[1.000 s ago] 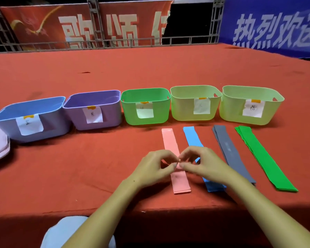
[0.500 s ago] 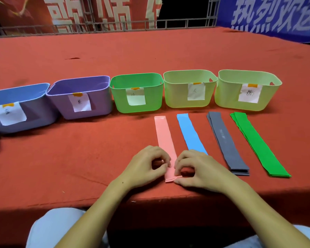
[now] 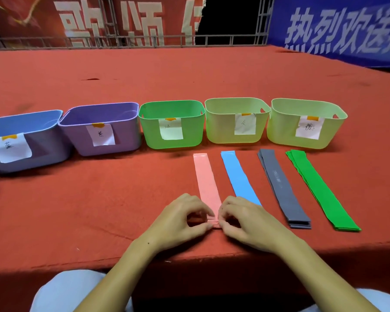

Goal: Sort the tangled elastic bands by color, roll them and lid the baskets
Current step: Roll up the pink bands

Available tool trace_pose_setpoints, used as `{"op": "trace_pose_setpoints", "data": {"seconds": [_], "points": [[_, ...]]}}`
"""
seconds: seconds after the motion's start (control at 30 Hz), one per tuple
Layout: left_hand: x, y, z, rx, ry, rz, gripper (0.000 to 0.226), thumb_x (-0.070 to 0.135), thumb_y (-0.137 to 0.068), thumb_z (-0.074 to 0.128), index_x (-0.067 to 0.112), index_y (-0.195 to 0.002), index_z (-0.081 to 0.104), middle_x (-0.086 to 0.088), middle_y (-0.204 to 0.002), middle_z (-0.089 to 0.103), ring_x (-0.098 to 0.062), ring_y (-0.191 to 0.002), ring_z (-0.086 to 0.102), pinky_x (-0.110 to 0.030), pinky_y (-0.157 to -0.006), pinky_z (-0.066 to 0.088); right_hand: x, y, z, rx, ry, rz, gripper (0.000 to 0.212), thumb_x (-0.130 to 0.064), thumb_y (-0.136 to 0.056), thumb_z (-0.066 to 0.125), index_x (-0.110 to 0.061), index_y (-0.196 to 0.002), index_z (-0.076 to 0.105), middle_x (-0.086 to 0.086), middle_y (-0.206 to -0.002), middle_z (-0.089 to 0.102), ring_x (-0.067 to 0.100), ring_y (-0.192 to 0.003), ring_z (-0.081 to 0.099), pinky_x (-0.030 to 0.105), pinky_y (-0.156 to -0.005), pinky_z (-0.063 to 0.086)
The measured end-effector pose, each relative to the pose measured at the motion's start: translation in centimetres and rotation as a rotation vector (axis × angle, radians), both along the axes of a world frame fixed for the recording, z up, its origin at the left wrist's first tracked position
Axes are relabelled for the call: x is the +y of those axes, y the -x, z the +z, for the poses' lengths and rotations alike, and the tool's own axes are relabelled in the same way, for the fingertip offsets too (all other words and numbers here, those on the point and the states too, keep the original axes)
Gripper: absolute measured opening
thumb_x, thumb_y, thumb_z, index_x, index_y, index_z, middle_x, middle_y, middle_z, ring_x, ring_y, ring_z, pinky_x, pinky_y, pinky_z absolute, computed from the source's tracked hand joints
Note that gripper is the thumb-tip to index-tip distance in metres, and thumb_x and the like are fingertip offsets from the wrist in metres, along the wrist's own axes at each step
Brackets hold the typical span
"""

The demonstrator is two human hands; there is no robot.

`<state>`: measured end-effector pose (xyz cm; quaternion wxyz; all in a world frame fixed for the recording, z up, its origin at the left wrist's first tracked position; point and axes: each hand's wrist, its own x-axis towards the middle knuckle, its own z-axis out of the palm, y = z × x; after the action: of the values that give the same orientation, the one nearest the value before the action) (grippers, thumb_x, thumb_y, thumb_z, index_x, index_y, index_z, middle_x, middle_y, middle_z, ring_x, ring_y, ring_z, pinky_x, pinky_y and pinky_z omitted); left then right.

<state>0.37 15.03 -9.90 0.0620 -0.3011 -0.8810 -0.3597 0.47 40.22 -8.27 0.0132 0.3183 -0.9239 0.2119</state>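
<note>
Both hands at near end of pink band (image 3: pixel 206 176), close to table (image 3: pixel 77 210) edge. Left hand (image 3: pixel 185 218) and right hand (image 3: pixel 245 221) face each other, fingertips curled in, pinching the band's near end from either side. A small fold or first turn of a roll shows between the fingertips. Judged: start of rolling, each hand holding one side so the turn stays square.

Pink band lies flat, running away from the person toward the baskets. Rest of it is free on the cloth, likely so it can feed into the roll.

Beside it, in a row to the right, apart from one another: blue band (image 3: pixel 240 179), grey bands (image 3: pixel 282 188) stacked, green bands (image 3: pixel 318 188) stacked. All flat, none rolled. Sorting by colour looks done; rolling only begun.

Five baskets behind, side by side, open, each with a paper label on its front: blue basket (image 3: pixel 43 149), purple basket (image 3: pixel 126 140), green basket (image 3: pixel 189 131), pale basket (image 3: pixel 216 129), second pale basket (image 3: pixel 279 131). Labels handwritten, one character each; presumably colour names, to say which band goes where. No lid on any basket. Insides mostly hidden by the near walls.

Next, as a judgement: keep even pressure from both sides while turning, or the elastic may spring open or roll crooked.
</note>
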Motion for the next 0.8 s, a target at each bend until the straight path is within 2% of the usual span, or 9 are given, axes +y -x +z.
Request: {"op": "trace_pose_setpoints", "data": {"seconds": [0.1, 0.2, 0.3, 0.37, 0.47, 0.57, 0.7, 0.8], "points": [[0.09, -0.06, 0.27, -0.027, -0.024, 0.01, 0.027, 0.055, -0.092, 0.079, 0.037, -0.111, 0.072, 0.022, -0.107, 0.072, -0.01, -0.104, 0.064, -0.037, -0.09, 0.054, 0.0, 0.09, 0.09, -0.029, 0.003, -0.017, 0.025, -0.054, -0.099, 0.051, -0.033, -0.101, 0.063, -0.017, -0.106, 0.054, 0.006, -0.095, 0.058, 0.034, -0.087, 0.052], [0.26, -0.11, 0.04, -0.024, 0.013, 0.016, 0.013, 0.047, -0.096, 0.074, 0.036, -0.104, 0.072, 0.02, -0.099, 0.072, -0.008, -0.098, 0.064, -0.04, -0.086, 0.053, -0.05, 0.29, 0.43, -0.051, 0.024, -0.03, 0.024, -0.056, -0.097, 0.055, -0.035, -0.102, 0.064, -0.018, -0.103, 0.055, 0.005, -0.091, 0.061, 0.033, -0.084, 0.054], [0.56, -0.18, -0.23, 0.01, 0.05, 0.039, 0.008, 0.041, -0.096, 0.069, 0.036, -0.101, 0.073, 0.019, -0.095, 0.072, -0.008, -0.094, 0.061, -0.041, -0.085, 0.051, -0.03, 0.39, 0.74, -0.038, 0.022, -0.025, 0.013, -0.049, -0.099, 0.061, -0.038, -0.107, 0.06, -0.018, -0.1, 0.058, 0.005, -0.09, 0.06, 0.033, -0.082, 0.054], [0.64, -0.13, -0.26, 0.011, 0.048, 0.051, 0.008, 0.041, -0.096, 0.069, 0.036, -0.099, 0.073, 0.018, -0.093, 0.072, -0.008, -0.094, 0.059, -0.039, -0.084, 0.051, 0.0, 0.2, 0.72, -0.027, 0.015, -0.027, 0.012, -0.05, -0.1, 0.061, -0.039, -0.106, 0.063, -0.018, -0.101, 0.057, 0.004, -0.09, 0.06, 0.033, -0.082, 0.054], [0.77, -0.06, -0.36, 0.037, 0.074, 0.052, 0.009, 0.042, -0.096, 0.069, 0.036, -0.099, 0.075, 0.018, -0.091, 0.068, -0.006, -0.093, 0.056, -0.035, -0.083, 0.049, 0.2, -0.23, 0.51, -0.043, 0.049, -0.035, 0.022, -0.058, -0.095, 0.066, -0.039, -0.105, 0.068, -0.019, -0.105, 0.056, 0.003, -0.092, 0.063, 0.027, -0.082, 0.054], [0.69, 0.01, -0.43, 0.068, 0.1, 0.067, 0.011, 0.045, -0.098, 0.067, 0.037, -0.1, 0.074, 0.018, -0.095, 0.062, -0.006, -0.094, 0.052, -0.03, -0.082, 0.048, 0.36, -0.38, 0.32, -0.052, 0.061, -0.024, 0.022, -0.054, -0.093, 0.071, -0.038, -0.108, 0.069, -0.02, -0.108, 0.055, 0.003, -0.093, 0.063, 0.025, -0.082, 0.054], [0.63, 0.09, -0.51, 0.072, 0.125, 0.081, 0.014, 0.048, -0.098, 0.064, 0.038, -0.102, 0.073, 0.019, -0.098, 0.061, -0.005, -0.093, 0.052, -0.025, -0.08, 0.046, 0.21, 0.14, 0.35, -0.005, 0.021, -0.022, 0.019, -0.052, -0.094, 0.067, -0.037, -0.107, 0.065, -0.02, -0.105, 0.055, 0.004, -0.09, 0.06, 0.027, -0.079, 0.053], [0.67, 0.09, -0.54, 0.078, 0.132, 0.08, 0.016, 0.048, -0.099, 0.061, 0.037, -0.102, 0.072, 0.018, -0.097, 0.061, -0.005, -0.092, 0.051, -0.027, -0.081, 0.046, 0.12, 0.49, 0.26, -0.013, 0.012, -0.015, 0.021, -0.057, -0.097, 0.064, -0.039, -0.106, 0.07, -0.02, -0.105, 0.056, 0.003, -0.091, 0.061, 0.028, -0.08, 0.054]]}}
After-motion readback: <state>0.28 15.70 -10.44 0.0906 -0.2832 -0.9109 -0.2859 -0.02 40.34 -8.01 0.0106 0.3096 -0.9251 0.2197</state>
